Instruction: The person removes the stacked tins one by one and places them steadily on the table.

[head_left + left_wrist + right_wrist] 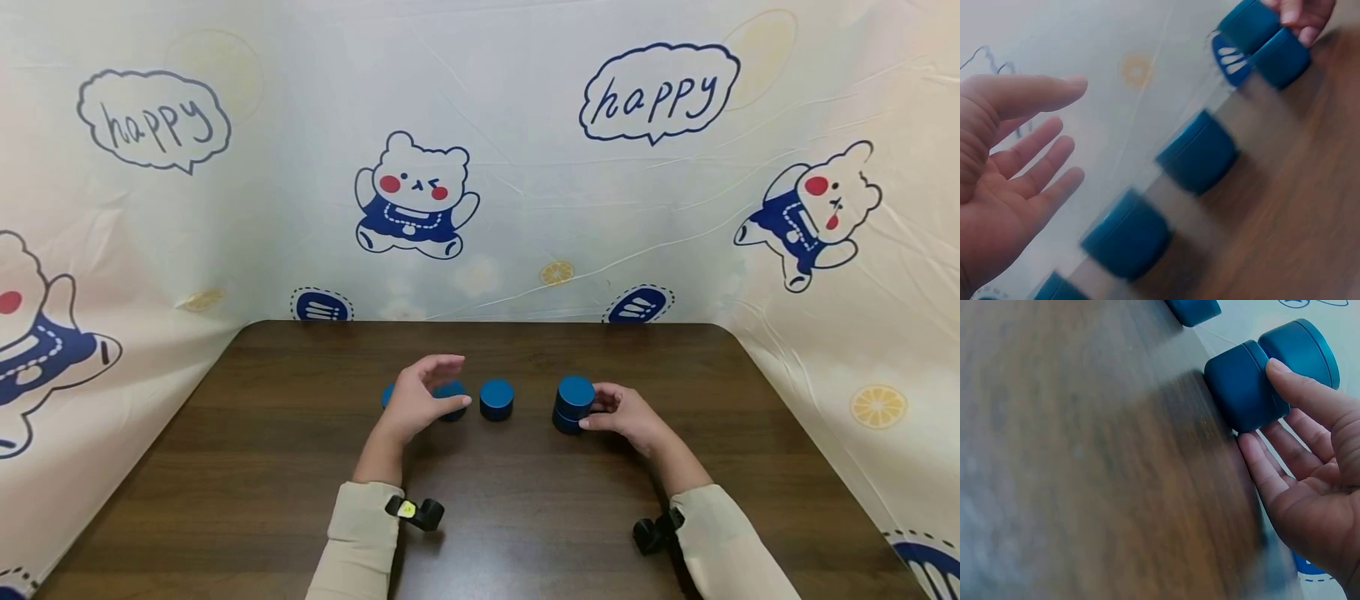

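Two blue tins are stacked one on the other, an upper tin (575,395) and a lower tin (566,422). My right hand (624,417) holds the stack from its right side; in the right wrist view the thumb (1297,384) lies where the tins meet, with the other fingers partly behind. To the left, a row of single blue tins stands on the table: one uncovered tin (497,400), a second tin (453,415) partly behind my left hand (408,406), and a third (386,395) mostly hidden. The left hand is raised beside them, thumb and fingers spread apart, gripping nothing.
The brown wooden table (495,508) has rounded far corners. Behind and beside it hangs a pale cloth (517,208) printed with bears and lettering. A small black camera (420,512) is strapped to the left wrist, another camera (656,532) to the right.
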`<state>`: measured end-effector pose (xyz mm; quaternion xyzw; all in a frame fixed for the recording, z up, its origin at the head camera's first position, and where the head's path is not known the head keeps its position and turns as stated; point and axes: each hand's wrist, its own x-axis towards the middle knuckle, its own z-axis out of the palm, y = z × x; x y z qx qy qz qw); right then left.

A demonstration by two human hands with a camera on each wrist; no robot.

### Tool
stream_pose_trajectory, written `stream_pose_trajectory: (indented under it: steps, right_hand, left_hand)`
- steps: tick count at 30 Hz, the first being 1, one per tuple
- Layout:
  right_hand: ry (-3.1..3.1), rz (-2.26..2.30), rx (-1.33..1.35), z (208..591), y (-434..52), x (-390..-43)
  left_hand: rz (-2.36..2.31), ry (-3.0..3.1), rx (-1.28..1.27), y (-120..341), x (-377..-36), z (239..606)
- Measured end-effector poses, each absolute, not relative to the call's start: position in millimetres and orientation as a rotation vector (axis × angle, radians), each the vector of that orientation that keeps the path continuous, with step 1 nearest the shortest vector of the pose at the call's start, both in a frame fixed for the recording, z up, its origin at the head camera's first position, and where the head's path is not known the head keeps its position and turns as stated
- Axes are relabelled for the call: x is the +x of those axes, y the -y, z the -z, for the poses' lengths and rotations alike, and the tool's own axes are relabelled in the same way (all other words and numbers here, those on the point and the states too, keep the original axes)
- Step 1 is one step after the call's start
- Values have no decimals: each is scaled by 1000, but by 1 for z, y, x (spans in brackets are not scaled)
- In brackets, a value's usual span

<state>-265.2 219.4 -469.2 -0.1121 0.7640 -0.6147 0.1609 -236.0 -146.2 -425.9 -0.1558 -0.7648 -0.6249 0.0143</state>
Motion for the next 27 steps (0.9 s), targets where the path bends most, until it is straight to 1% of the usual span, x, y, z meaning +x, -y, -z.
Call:
stream_pose_trajectory:
  steps: [8, 16, 27]
  right_hand:
    - [-2155, 1764, -279, 469, -221, -264]
    - [-2166, 1757, -282, 468, -221, -264]
    - [-2200, 1717, -270, 466, -219, -263]
  left_hand:
    - [1921, 2378, -622, 112, -233, 426]
    - [1894, 2347, -661, 99, -230, 426]
    - [1856, 2368, -606, 79, -227, 426]
